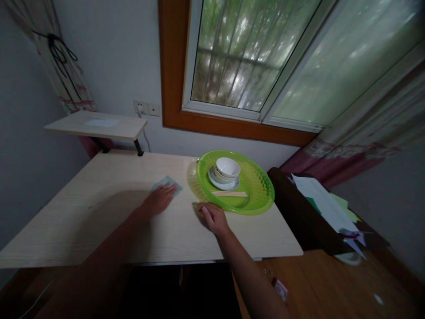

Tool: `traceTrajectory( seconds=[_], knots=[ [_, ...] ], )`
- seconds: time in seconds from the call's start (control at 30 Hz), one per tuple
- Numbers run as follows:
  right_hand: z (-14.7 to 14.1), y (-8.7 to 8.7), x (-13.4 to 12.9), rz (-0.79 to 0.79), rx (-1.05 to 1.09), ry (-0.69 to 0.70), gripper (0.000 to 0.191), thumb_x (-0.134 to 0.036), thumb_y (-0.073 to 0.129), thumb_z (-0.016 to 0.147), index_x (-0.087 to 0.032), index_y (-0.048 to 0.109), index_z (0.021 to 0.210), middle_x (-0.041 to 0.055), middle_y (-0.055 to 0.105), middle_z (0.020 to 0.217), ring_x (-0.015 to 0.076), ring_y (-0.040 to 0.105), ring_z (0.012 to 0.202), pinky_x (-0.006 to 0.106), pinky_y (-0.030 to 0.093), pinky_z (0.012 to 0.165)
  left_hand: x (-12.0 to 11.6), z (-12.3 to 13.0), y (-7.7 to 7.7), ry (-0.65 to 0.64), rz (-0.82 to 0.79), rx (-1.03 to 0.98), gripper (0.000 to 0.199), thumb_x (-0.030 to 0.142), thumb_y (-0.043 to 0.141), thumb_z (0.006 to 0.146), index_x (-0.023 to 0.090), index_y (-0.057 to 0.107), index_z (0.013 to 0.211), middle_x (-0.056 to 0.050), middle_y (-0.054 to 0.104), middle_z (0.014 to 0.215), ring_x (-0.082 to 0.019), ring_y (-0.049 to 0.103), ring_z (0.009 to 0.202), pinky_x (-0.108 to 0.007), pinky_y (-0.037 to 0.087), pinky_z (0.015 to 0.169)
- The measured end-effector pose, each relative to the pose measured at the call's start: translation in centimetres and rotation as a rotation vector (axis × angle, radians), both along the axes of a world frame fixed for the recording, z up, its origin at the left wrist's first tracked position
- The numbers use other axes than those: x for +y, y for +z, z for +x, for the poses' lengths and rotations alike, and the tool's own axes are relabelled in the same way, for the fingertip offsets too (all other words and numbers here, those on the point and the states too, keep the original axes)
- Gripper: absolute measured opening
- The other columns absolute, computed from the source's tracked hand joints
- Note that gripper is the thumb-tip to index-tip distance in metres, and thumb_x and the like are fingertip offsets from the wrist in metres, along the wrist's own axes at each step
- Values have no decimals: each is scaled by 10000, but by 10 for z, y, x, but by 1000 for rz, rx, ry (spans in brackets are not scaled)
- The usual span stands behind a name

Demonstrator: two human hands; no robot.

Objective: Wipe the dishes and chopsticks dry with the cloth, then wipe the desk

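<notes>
A light blue cloth (168,184) is spread on the pale wooden desk (133,173). On top of it my left hand (161,198) lies flat, fingers stretched forward. My right hand (214,218) rests on the desk just below the near rim of a green plastic basket (259,201), its fingers curled in and nothing visible in them. Whether it touches the rim I cannot tell. Inside the basket, a stack of white bowls (228,167) stands on a white plate (215,180). A bundle of light chopsticks (229,193) lies in front of them.
A small raised shelf (122,126) on black legs stands at the desk's back left, with a paper on it. Behind the desk are a wall socket (146,107) and a window. To the right, a dark brown piece of furniture (295,212) holds papers.
</notes>
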State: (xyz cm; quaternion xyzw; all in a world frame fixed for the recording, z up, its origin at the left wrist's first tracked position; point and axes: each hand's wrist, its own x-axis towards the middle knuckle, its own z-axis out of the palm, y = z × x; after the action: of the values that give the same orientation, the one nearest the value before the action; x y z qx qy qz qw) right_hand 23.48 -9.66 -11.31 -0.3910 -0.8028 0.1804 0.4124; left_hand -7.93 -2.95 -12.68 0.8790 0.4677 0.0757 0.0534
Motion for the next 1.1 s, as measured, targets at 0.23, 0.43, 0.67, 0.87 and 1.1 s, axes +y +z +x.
traceTrajectory(
  seconds=[0.23,0.43,0.67,0.87,1.1],
  knots=[
    [-3,4,0,-6,-4,23,412,-422,432,1119,-216,782,1190,94,810,1057,236,774,963,388,616,925,41,-120,3,413,-47,59,625,339,258,1064,141,438,1629,-141,363,1706,-354,307,1589,-562,327,1242],
    [-3,4,1,0,4,27,412,-419,432,1118,-213,778,1208,100,811,1023,240,776,948,389,618,909,68,-135,11,596,-136,106,676,355,208,1066,70,326,1668,-148,232,1756,-407,242,1600,-559,277,1260],
    [-2,3,1,-9,8,22,435,-431,415,1119,-211,787,1176,100,808,1011,243,776,945,394,617,914,92,-36,44,470,-169,58,619,375,353,1067,177,395,1651,-183,386,1690,-393,344,1563,-579,306,1230],
    [0,1,1,-6,0,12,452,-439,397,1122,-212,781,1193,101,808,998,241,776,941,386,621,903,94,49,62,98,30,-112,483,443,611,1034,201,589,1452,-156,569,1497,-319,593,1312,-560,508,1082],
    [-3,4,0,13,-19,46,486,-458,379,1125,-200,790,1164,112,808,1007,239,778,923,383,624,891,107,107,51,-16,55,-124,391,381,647,1021,201,636,1369,-130,629,1391,-272,649,1193,-484,569,1000]
  ],
)
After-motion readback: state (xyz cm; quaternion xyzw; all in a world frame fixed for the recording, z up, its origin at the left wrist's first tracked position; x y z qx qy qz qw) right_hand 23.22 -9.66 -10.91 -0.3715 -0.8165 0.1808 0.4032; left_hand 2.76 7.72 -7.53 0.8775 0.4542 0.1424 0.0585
